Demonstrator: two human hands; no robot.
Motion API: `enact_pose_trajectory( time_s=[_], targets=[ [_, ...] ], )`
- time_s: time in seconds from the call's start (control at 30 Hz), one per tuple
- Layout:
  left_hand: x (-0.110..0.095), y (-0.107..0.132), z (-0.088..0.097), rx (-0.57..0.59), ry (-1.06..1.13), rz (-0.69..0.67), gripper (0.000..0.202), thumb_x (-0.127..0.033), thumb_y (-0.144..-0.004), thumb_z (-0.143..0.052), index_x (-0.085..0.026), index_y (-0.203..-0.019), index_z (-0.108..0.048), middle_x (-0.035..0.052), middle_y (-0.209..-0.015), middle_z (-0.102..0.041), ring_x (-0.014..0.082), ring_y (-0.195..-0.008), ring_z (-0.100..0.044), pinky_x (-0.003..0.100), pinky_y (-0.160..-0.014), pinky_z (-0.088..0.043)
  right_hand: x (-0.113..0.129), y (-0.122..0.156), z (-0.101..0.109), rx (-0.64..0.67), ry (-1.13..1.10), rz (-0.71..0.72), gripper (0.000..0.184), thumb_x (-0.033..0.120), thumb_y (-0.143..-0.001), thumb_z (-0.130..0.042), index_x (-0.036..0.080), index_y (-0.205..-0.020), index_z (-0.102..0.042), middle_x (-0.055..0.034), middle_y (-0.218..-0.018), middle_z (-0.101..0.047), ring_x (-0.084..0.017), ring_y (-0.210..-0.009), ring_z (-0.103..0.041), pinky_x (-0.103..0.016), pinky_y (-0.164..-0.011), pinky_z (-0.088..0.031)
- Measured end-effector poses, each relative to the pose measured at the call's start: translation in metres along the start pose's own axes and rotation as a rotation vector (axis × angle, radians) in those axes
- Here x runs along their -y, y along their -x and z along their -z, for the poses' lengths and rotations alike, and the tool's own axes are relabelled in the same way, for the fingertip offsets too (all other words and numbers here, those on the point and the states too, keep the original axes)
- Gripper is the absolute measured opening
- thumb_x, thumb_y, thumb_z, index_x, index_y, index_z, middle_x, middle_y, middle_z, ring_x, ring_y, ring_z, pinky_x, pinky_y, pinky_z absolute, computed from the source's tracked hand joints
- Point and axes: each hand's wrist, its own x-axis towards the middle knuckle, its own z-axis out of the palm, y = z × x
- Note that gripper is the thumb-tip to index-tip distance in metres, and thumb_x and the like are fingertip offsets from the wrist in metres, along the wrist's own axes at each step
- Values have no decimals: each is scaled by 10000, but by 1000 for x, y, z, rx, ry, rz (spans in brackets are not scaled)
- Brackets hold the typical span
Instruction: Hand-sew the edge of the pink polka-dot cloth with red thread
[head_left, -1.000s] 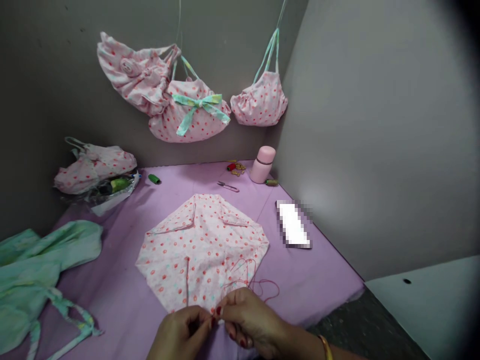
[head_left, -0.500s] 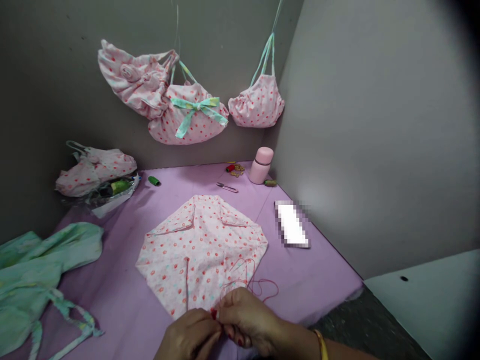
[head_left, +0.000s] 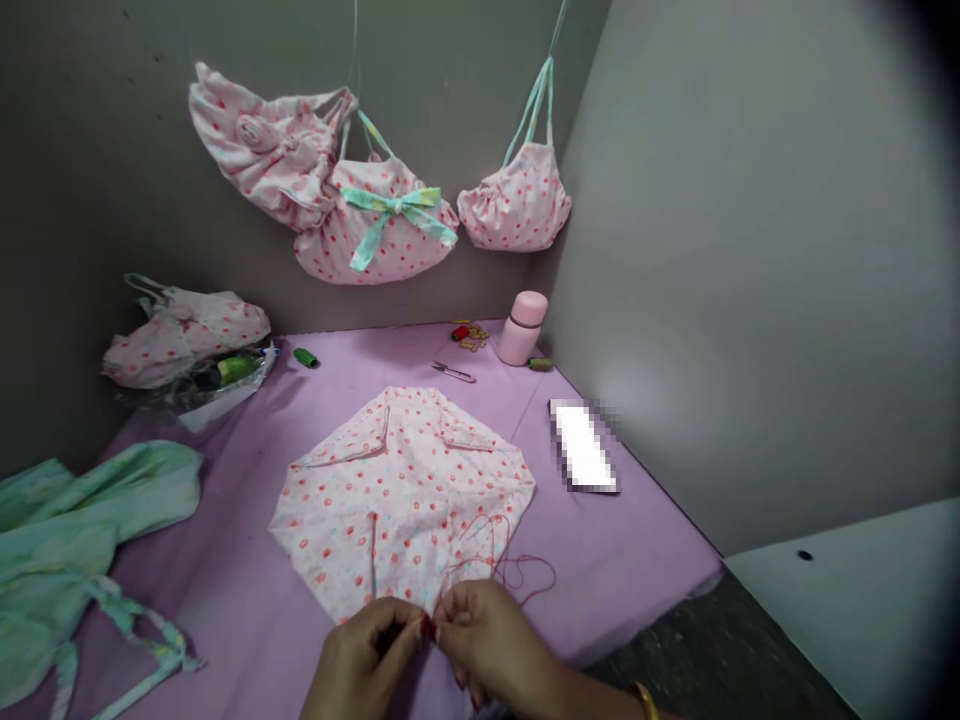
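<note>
A pink dotted fabric piece [head_left: 405,490] lies flat on the purple mat [head_left: 622,560]. My left hand [head_left: 367,660] and my right hand [head_left: 495,650] meet at its near edge, fingertips pinched together on the cloth hem. Red thread [head_left: 517,570] loops over the fabric just beyond my right hand and runs to the pinch. Whether a needle is between the fingers cannot be seen.
Three pink dotted bags [head_left: 375,215] hang on the back wall. A pink bottle [head_left: 523,328], small snips [head_left: 454,373], thread spools [head_left: 306,357] and a blurred white card [head_left: 583,446] lie on the mat. Green cloth [head_left: 67,530] sits at left, another pink bag [head_left: 184,330] behind it.
Both hands stay pinched at the fabric's near edge with only small finger shifts. The view has wobbled slightly.
</note>
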Motion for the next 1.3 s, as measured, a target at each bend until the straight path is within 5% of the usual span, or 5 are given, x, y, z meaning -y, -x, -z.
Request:
enact_pose_trajectory(
  time_s=[0.2,0.43,0.67,0.9,1.3],
  targets=[
    [-5,-8,-4,-41,-62,33,171,-295,-792,-484,-225,-734,-630,-4,-737,-668,159,-696,-611,240,-646,-448,-6,1,0,-96,147,129,127,59,-757,-467,154,-715,-540,91,-437,-401,-49,-304,-358,-132,-296,-268],
    [-4,-9,-6,-40,-53,26,168,-284,-797,-485,-229,-730,-630,-3,-739,-655,155,-705,-604,247,-659,-446,-21,-1,11,-204,506,564,158,56,-721,-495,166,-728,-609,9,-660,-628,-99,-587,-550,-172,-538,-364],
    [-2,-8,-5,37,-146,-83,219,-278,-859,-421,-253,-820,-635,2,-793,-639,148,-754,-598,251,-682,-439,-24,2,14,-191,620,646,151,117,-801,-466,177,-775,-602,-1,-678,-637,-99,-586,-557,-167,-542,-355],
    [-8,-6,-5,-2,-182,-38,179,-266,-850,-454,-249,-829,-631,-8,-806,-652,140,-757,-609,242,-685,-444,-25,2,15,-215,623,675,139,132,-812,-477,186,-792,-604,2,-695,-649,-98,-594,-567,-165,-544,-353],
    [-8,-6,-4,24,-340,-147,209,-168,-842,-462,-253,-873,-650,11,-808,-652,149,-751,-625,242,-667,-471,-23,4,17,-196,607,647,147,132,-825,-475,182,-813,-612,4,-698,-646,-99,-606,-567,-168,-556,-362]
  ],
)
